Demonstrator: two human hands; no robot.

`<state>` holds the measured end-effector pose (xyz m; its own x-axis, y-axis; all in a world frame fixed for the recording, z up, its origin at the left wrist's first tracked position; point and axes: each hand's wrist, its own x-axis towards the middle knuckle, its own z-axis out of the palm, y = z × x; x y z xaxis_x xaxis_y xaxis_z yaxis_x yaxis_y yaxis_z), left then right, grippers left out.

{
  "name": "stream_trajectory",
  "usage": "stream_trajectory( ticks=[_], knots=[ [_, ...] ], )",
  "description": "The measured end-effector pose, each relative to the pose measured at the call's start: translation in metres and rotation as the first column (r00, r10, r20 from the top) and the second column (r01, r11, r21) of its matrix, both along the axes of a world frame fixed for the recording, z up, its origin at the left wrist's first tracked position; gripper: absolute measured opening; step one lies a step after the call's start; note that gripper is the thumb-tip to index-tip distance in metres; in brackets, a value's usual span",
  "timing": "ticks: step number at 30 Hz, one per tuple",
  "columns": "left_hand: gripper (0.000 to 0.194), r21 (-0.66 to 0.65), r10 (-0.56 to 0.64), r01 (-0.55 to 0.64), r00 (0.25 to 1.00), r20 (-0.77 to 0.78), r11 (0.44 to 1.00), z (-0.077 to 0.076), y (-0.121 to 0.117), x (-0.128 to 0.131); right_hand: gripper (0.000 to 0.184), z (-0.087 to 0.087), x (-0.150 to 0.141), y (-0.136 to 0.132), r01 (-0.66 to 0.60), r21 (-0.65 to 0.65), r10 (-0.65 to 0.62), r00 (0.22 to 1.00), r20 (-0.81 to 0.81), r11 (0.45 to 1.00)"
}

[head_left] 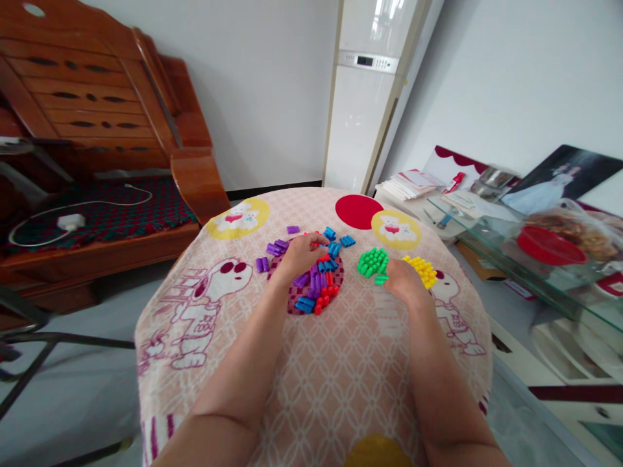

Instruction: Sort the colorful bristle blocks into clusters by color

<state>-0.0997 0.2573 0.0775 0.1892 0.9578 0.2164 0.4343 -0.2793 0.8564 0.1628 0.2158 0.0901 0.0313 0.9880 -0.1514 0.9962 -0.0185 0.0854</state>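
Green pieces, yellow pieces: grouped beside right hand!
Purple, blue and red pieces lie mixed, ungrouped, around left hand; can't tell whether either hand pinches anything.

One round table bears one green cluster, one yellow cluster and one mixed pile of purple, blue and red pieces, too crowded to count singly. Over the table: one left hand, one right hand. Left of the table: one wooden seat. Behind the table: one tall white appliance. Right of the table: one red bowl.
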Motion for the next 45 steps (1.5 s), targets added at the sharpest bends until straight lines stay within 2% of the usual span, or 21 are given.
stream_trajectory(
  ticks=[3, 7, 12, 19, 24, 29, 33, 36, 40, 42, 45],
  knots=[
    [0.031, -0.026, 0.151, -0.149, 0.986, 0.069, 0.988, 0.004, 0.002, -0.033, 0.030, 0.002, -0.003, 0.002, -0.012, 0.002, 0.012, 1.000, -0.018, 1.000],
    [0.030, -0.033, 0.353, -0.357, 0.903, 0.245, 0.934, 0.005, 0.000, -0.069, 0.028, 0.003, -0.006, 0.003, -0.020, 0.030, 0.021, 0.998, -0.053, 0.999],
    [0.021, -0.084, 0.411, -0.411, 0.832, 0.372, 0.908, 0.007, -0.003, -0.087, 0.027, 0.005, -0.011, 0.003, -0.006, 0.065, 0.011, 0.997, -0.073, 0.998],
    [0.018, -0.083, 0.407, -0.409, 0.826, 0.390, 0.909, 0.008, -0.005, -0.086, 0.028, 0.005, -0.015, 0.005, 0.018, 0.114, -0.005, 0.994, -0.106, 0.993],
    [0.020, -0.067, 0.394, -0.405, 0.818, 0.420, 0.912, 0.004, -0.004, -0.087, 0.019, 0.006, -0.007, 0.006, -0.013, 0.143, 0.036, 0.986, -0.160, 0.990],
    [0.020, -0.075, 0.405, -0.415, 0.806, 0.432, 0.906, 0.002, -0.002, -0.091, 0.020, 0.012, -0.002, 0.004, -0.003, 0.176, 0.038, 0.980, -0.195, 0.984],
    [0.023, -0.062, 0.401, -0.416, 0.813, 0.421, 0.907, -0.002, 0.002, -0.087, 0.019, 0.012, -0.012, 0.002, -0.060, 0.249, 0.110, 0.975, -0.191, 0.967],
    [0.024, -0.035, 0.382, -0.393, 0.864, 0.327, 0.919, -0.004, 0.004, -0.072, 0.020, 0.007, -0.029, -0.001, -0.143, 0.250, 0.200, 0.954, -0.223, 0.958],
    [0.022, 0.056, 0.314, -0.318, 0.947, 0.070, 0.946, -0.002, 0.004, -0.045, 0.018, 0.003, -0.044, -0.006, -0.209, 0.231, 0.268, 0.926, -0.266, 0.950],
    [0.022, 0.084, 0.266, -0.264, 0.964, -0.005, 0.961, -0.001, 0.003, -0.037, 0.017, 0.006, -0.045, -0.009, -0.222, 0.256, 0.293, 0.912, -0.287, 0.941],
    [0.024, 0.092, 0.234, -0.230, 0.971, -0.036, 0.969, 0.000, 0.003, -0.033, 0.015, 0.019, -0.041, -0.013, -0.207, 0.360, 0.343, 0.863, -0.371, 0.910]
  ],
)
